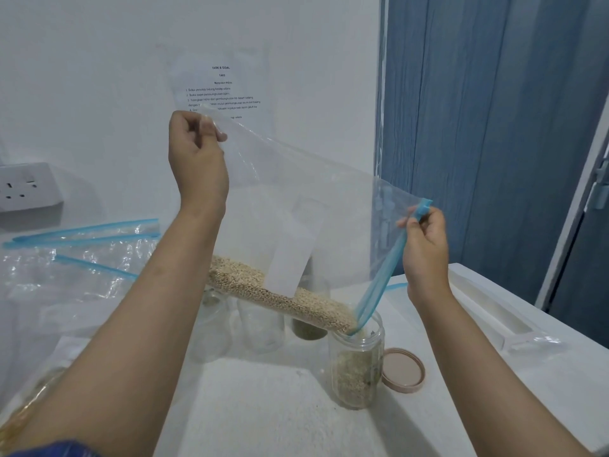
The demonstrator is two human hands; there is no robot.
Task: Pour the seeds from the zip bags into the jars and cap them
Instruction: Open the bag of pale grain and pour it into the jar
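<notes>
A clear zip bag with a blue zip strip hangs tilted over the table, pale seeds gathered along its lower edge. My left hand pinches the bag's raised bottom corner. My right hand grips the blue zip end at the bag's mouth. The mouth's lower corner dips into an open glass jar, which is about half full of pale seeds. A tan lid lies flat on the table just right of that jar.
Behind the bag stand three more jars, two clear ones and one with green seeds. Empty zip bags lie crumpled at the left. A clear plastic tray sits at the right. A wall socket is at far left.
</notes>
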